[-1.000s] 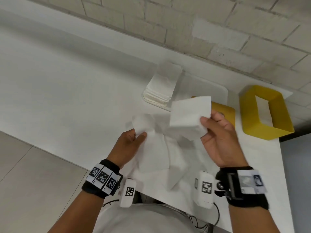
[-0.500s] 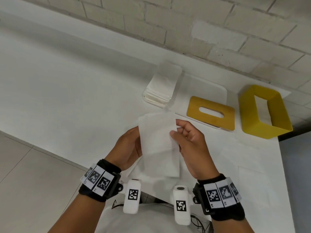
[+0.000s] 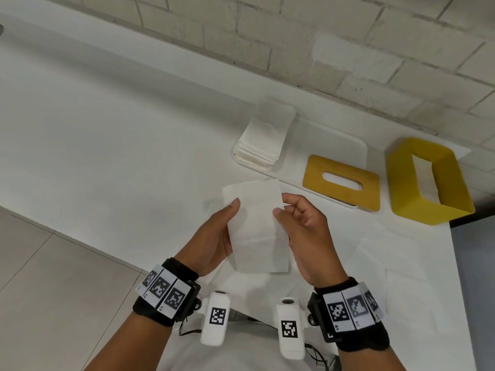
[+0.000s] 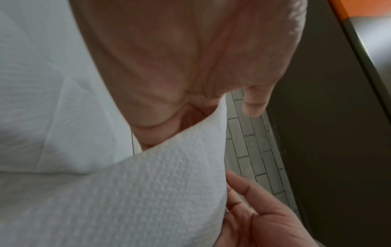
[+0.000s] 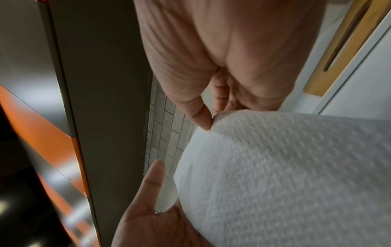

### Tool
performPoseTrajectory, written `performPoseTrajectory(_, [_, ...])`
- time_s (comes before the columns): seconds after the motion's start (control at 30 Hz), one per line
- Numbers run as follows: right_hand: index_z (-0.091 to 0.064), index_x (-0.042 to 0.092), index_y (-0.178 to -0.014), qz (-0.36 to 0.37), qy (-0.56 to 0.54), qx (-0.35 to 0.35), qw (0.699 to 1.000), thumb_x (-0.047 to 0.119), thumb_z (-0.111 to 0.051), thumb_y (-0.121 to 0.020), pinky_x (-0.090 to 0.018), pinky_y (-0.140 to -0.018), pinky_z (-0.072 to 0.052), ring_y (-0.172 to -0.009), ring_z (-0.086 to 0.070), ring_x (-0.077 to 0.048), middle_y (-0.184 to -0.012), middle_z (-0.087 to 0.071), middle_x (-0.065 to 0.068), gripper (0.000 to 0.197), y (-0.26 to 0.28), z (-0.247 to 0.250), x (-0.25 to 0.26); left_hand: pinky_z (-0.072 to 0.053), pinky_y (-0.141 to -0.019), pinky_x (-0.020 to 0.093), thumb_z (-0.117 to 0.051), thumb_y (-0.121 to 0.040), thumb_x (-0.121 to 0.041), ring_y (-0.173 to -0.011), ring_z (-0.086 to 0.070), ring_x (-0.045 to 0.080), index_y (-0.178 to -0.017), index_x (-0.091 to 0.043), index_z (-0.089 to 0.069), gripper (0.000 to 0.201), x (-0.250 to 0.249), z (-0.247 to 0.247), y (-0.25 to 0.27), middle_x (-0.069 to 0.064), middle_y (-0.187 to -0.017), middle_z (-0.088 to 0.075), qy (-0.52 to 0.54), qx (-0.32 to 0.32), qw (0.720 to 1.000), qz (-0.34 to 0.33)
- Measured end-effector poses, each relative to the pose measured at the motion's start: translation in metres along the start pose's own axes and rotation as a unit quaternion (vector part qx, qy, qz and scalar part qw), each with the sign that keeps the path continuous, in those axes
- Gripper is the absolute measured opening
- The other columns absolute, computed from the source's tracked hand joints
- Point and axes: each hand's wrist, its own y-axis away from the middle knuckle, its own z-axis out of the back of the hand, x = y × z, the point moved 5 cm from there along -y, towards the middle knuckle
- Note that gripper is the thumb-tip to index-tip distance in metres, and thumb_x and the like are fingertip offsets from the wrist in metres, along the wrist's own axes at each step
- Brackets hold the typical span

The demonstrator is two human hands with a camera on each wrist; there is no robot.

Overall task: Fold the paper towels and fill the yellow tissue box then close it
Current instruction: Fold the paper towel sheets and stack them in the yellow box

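A folded white paper towel (image 3: 257,226) is held above the table's near edge between both hands. My left hand (image 3: 214,236) holds its left side, thumb on top and fingers underneath. My right hand (image 3: 302,231) pinches the right edge between thumb and forefinger. In the wrist views the towel (image 4: 148,192) (image 5: 285,175) curves between the two palms. The yellow tissue box (image 3: 428,180) stands open at the far right. Its slotted yellow lid (image 3: 341,182) lies flat on a white tray (image 3: 359,145).
A stack of folded towels (image 3: 263,140) sits at the tray's left end. Loose flat sheets (image 3: 401,250) lie on the white table under and to the right of my hands. A brick wall runs behind. The table's right edge lies close to the box.
A second ago my right hand held a flap of the towel up. It has folded the flap over to the left, and the towel is now a narrow strip between both hands.
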Motion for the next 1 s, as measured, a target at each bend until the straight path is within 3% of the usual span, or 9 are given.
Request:
performPoseTrajectory(0.1, [-0.07, 0.027, -0.11, -0.004, -0.003, -0.01, 1.0, 0.01, -0.064, -0.097, -0.021, -0.07, -0.051, -0.081, -0.068, -0.007, -0.087, -0.073, 0.007, 0.022, -0.002, 0.002, 0.0, -0.055, -0.102, 0.037, -0.05, -0.102, -0.037, -0.122, -0.067, 0.026, -0.125, -0.018, -0.071, 0.036, 0.002, 0.002, -0.002, 0.012, -0.134, -0.068, -0.024, -0.018, 1.0, 0.003])
performPoseTrajectory(0.27, [-0.071, 0.032, -0.114, -0.014, 0.008, -0.018, 1.0, 0.028, -0.072, -0.089, -0.043, -0.091, -0.053, -0.095, -0.067, -0.028, -0.102, -0.071, -0.012, 0.025, -0.007, -0.001, -0.004, -0.056, -0.101, 0.036, -0.054, -0.099, -0.032, -0.118, -0.069, 0.025, -0.128, -0.013, -0.065, 0.037, 0.002, 0.004, -0.005, 0.012, -0.13, -0.07, -0.034, -0.035, 0.999, 0.007])
performPoseTrajectory(0.4, [-0.069, 0.03, -0.111, -0.015, 0.007, -0.016, 1.0, 0.015, -0.068, -0.096, -0.027, -0.079, -0.05, -0.08, -0.064, -0.004, -0.08, -0.068, 0.012, 0.021, -0.008, 0.002, -0.006, -0.057, -0.098, 0.034, -0.053, -0.094, -0.032, -0.116, -0.07, 0.024, -0.127, -0.013, -0.065, 0.041, 0.003, 0.004, -0.007, 0.01, -0.126, -0.072, -0.041, -0.048, 0.998, 0.011])
performPoseTrajectory(0.57, [-0.068, 0.024, -0.114, -0.063, 0.021, -0.031, 0.997, 0.012, -0.064, -0.096, -0.043, -0.084, -0.059, -0.089, -0.071, -0.026, -0.095, -0.071, -0.009, 0.022, -0.013, 0.013, -0.016, -0.053, -0.104, 0.043, -0.05, -0.104, -0.026, -0.112, -0.07, 0.027, -0.121, -0.008, -0.069, 0.031, 0.001, 0.02, -0.008, 0.013, -0.121, -0.074, -0.074, -0.126, 0.989, 0.011])
performPoseTrajectory(0.7, [-0.065, 0.028, -0.111, -0.091, 0.201, -0.098, 0.97, 0.019, -0.067, -0.092, -0.038, -0.086, -0.058, -0.09, -0.071, -0.021, -0.092, -0.07, 0.001, 0.021, -0.019, 0.05, -0.04, -0.054, -0.09, 0.041, -0.051, -0.106, -0.025, -0.1, -0.071, 0.025, -0.115, -0.007, -0.07, 0.028, -0.01, 0.056, -0.005, 0.009, -0.106, -0.078, -0.08, -0.227, 0.97, -0.024])
performPoseTrajectory(0.77, [-0.06, 0.028, -0.119, -0.118, 0.309, -0.067, 0.941, 0.025, -0.07, -0.091, -0.028, -0.086, -0.05, -0.097, -0.067, -0.019, -0.099, -0.067, 0.003, 0.03, -0.021, 0.055, -0.054, -0.054, -0.082, 0.037, -0.05, -0.106, -0.025, -0.092, -0.073, 0.02, -0.112, -0.01, -0.07, 0.026, -0.014, 0.074, 0.0, 0.005, -0.1, -0.079, -0.083, -0.263, 0.961, -0.027])
performPoseTrajectory(0.83, [-0.055, 0.026, -0.129, -0.124, 0.358, -0.021, 0.925, 0.031, -0.072, -0.09, -0.025, -0.087, -0.045, -0.103, -0.063, -0.017, -0.11, -0.064, 0.002, 0.043, -0.022, 0.047, -0.064, -0.053, -0.079, 0.035, -0.05, -0.107, -0.024, -0.085, -0.075, 0.015, -0.11, -0.011, -0.07, 0.024, -0.014, 0.086, 0.005, 0.003, -0.096, -0.08, -0.092, -0.283, 0.955, -0.02])
performPoseTrajectory(0.93, [-0.049, 0.026, -0.139, -0.093, 0.395, 0.017, 0.914, 0.036, -0.073, -0.089, -0.026, -0.092, -0.043, -0.112, -0.057, -0.017, -0.124, -0.057, -0.001, 0.057, -0.023, 0.027, -0.071, -0.054, -0.08, 0.035, -0.049, -0.107, -0.025, -0.087, -0.075, 0.016, -0.111, -0.012, -0.069, 0.024, -0.01, 0.09, 0.008, 0.003, -0.098, -0.08, -0.111, -0.283, 0.953, 0.001])
performPoseTrajectory(1.0, [-0.042, 0.026, -0.144, -0.084, 0.44, 0.016, 0.894, 0.037, -0.073, -0.088, -0.032, -0.1, -0.043, -0.125, -0.047, -0.021, -0.134, -0.047, -0.004, 0.065, -0.025, 0.018, -0.075, -0.054, -0.084, 0.037, -0.05, -0.107, -0.026, -0.094, -0.075, 0.02, -0.114, -0.012, -0.068, 0.024, -0.007, 0.091, 0.008, 0.003, -0.101, -0.08, -0.116, -0.287, 0.951, 0.015])
